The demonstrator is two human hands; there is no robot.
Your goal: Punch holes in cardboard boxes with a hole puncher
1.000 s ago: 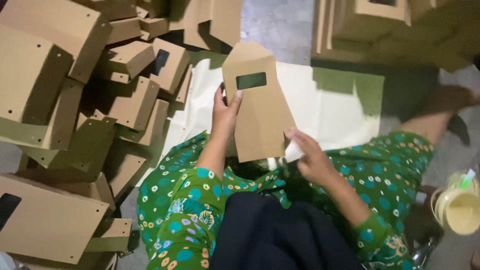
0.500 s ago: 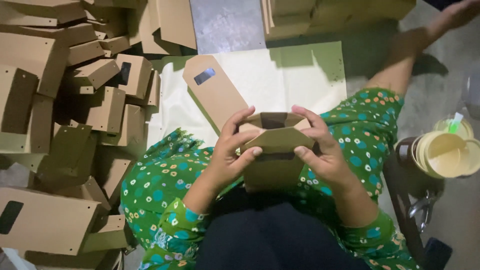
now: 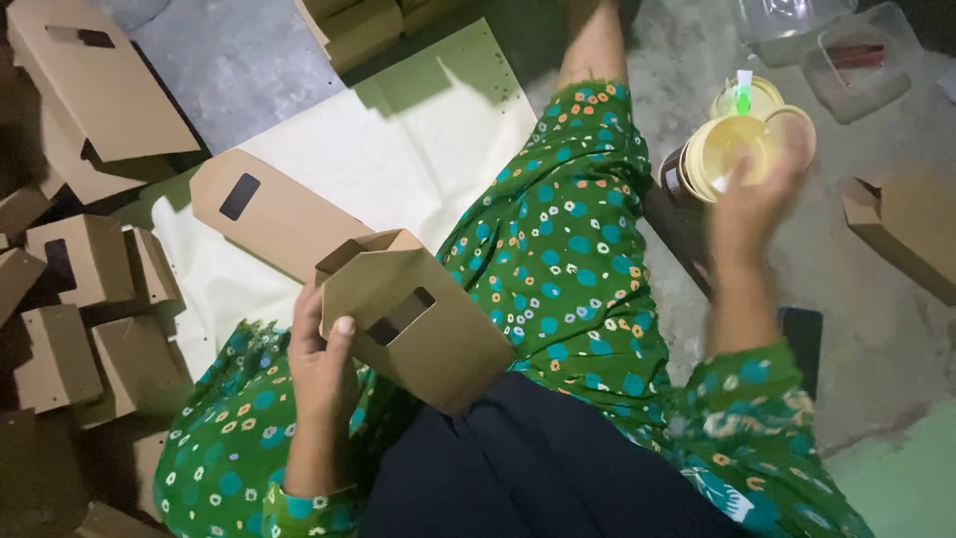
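Since the earlier frame the right hand (image 3: pixel 757 194) has left the box and swung out to the person's right side, and the view has turned with it; both hands were then pressed on the box over the lap. Now only the left hand (image 3: pixel 324 364) holds the folded brown cardboard box with a rectangular window cut-out (image 3: pixel 413 319).

The left hand is closed on the box's near edge, thumb on the front panel, fingers behind. The box rests tilted across the lap, on the green floral-print clothing (image 3: pixel 568 259), open end up and away from the person; this hold appears to keep it steady with one hand.

The right hand is raised and blurred, at the yellow round plastic container (image 3: pixel 732 149) standing on the grey concrete floor (image 3: pixel 896 329) beside the right leg. Whether it grips the container or only touches its rim, I cannot tell.

A flat, unfolded brown cardboard blank with a dark window (image 3: pixel 264 209) lies on the pale cream sheet (image 3: pixel 378 159), just beyond the held box, near the sheet's left edge. A heap of finished brown boxes (image 3: pixel 80 299) sits off the sheet's left edge. One more brown box (image 3: pixel 906 234) lies on the floor at far right, well apart.
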